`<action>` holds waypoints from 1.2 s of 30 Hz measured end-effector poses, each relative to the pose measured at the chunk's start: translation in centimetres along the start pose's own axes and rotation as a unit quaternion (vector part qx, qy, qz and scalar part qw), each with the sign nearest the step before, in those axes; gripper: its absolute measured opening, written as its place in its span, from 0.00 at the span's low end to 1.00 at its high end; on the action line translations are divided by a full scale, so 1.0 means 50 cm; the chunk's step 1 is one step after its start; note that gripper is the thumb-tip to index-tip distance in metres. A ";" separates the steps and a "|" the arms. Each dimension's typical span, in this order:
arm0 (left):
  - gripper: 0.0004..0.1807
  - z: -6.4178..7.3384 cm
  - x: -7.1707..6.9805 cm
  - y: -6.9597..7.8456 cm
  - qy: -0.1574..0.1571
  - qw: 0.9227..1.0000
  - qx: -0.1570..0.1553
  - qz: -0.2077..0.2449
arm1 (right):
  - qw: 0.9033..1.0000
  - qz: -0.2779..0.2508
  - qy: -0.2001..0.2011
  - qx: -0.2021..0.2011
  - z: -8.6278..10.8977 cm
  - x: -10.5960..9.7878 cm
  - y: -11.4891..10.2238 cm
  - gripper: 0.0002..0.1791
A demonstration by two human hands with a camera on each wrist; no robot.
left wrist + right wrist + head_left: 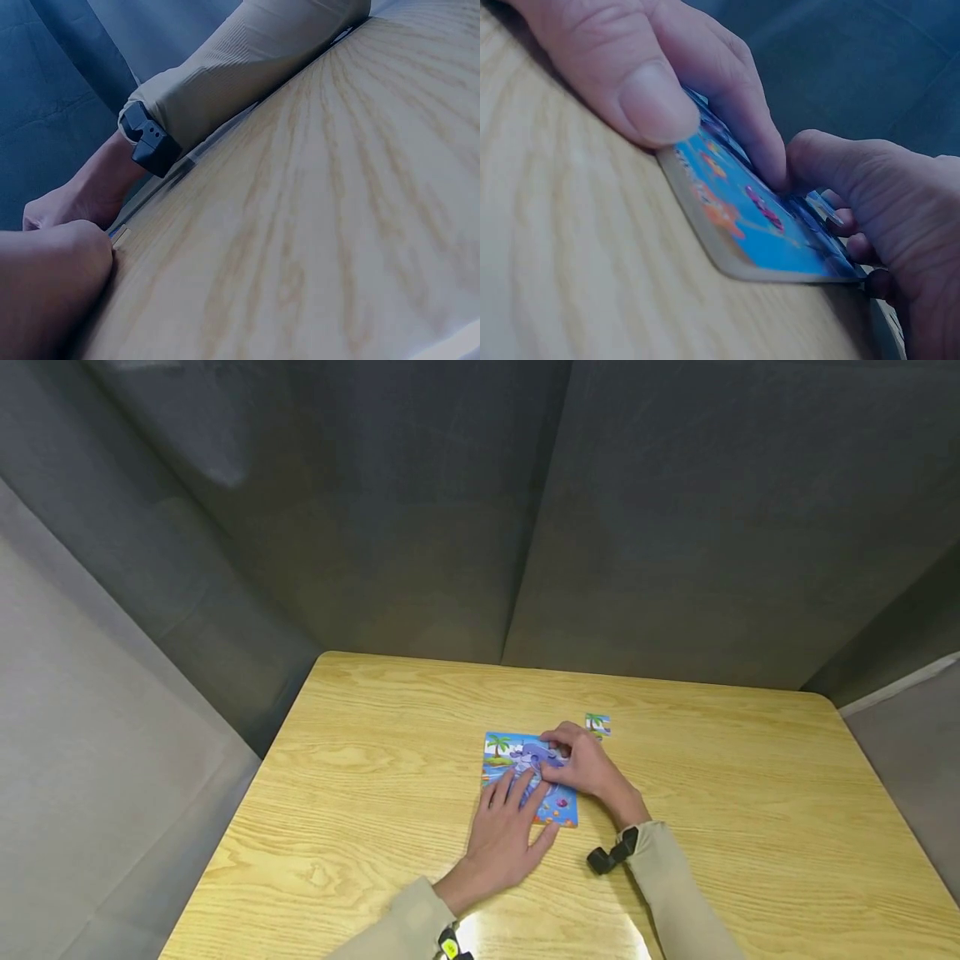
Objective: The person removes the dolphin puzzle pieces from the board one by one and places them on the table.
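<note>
A blue jigsaw puzzle (pixel 498 760) with a dolphin and a palm tree lies on the table. My left hand (pixel 504 839) rests flat over its lower left part with fingers spread; in the right wrist view the left thumb (pixel 656 105) lies at the puzzle's near edge. At the upper right corner, my right hand (pixel 588 767) has its thumb and fingers curled and pinches a puzzle piece (pixel 821 204), mostly hidden by the fingers. Just beyond the right knuckles lies a small section (pixel 597 723) with another palm tree, apart from the puzzle.
The wooden table (pixel 375 760) reaches out on all sides of the puzzle. Dark grey curtains (pixel 420 527) hang behind its far edge, with a lighter one on the left. Black wrist devices (pixel 613 853) sit at both sleeves.
</note>
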State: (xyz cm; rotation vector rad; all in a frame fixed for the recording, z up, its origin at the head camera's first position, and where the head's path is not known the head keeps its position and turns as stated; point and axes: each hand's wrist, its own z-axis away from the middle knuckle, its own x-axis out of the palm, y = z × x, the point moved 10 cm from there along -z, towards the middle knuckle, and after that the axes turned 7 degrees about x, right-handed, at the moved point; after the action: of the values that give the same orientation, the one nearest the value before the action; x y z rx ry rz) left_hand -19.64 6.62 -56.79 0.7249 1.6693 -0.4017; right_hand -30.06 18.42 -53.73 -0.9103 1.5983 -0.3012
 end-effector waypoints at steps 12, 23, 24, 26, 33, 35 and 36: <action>0.36 -0.003 0.004 0.002 0.007 1.000 -0.003 0.019 | 1.000 -0.022 0.004 -0.001 0.005 -0.025 0.009 0.21; 0.35 -0.006 0.001 0.007 0.023 0.999 0.006 0.033 | 0.999 -0.034 -0.005 0.010 0.011 -0.085 0.042 0.20; 0.36 -0.007 0.002 0.008 0.022 0.999 0.006 0.032 | 0.999 -0.034 -0.004 0.012 0.013 -0.089 0.046 0.20; 0.36 -0.007 0.002 0.008 0.020 0.999 0.007 0.029 | 0.999 -0.032 -0.005 0.017 0.016 -0.096 0.054 0.20; 0.37 -0.008 0.003 0.009 0.013 1.000 0.003 0.026 | 1.000 -0.021 0.004 0.012 0.026 -0.118 0.081 0.20; 0.37 -0.009 0.003 0.010 0.014 1.000 0.003 0.025 | 1.000 -0.017 0.010 0.011 0.029 -0.126 0.090 0.21; 0.36 -0.009 0.003 0.010 0.016 1.000 0.003 0.025 | 1.000 -0.015 0.012 0.011 0.031 -0.131 0.095 0.21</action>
State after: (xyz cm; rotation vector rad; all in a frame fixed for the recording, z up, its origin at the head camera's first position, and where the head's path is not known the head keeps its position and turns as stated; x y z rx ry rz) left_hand -19.66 7.32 -56.76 0.7795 1.6768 -0.3620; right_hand -30.60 26.52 -52.50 -0.9185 1.6013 -0.3519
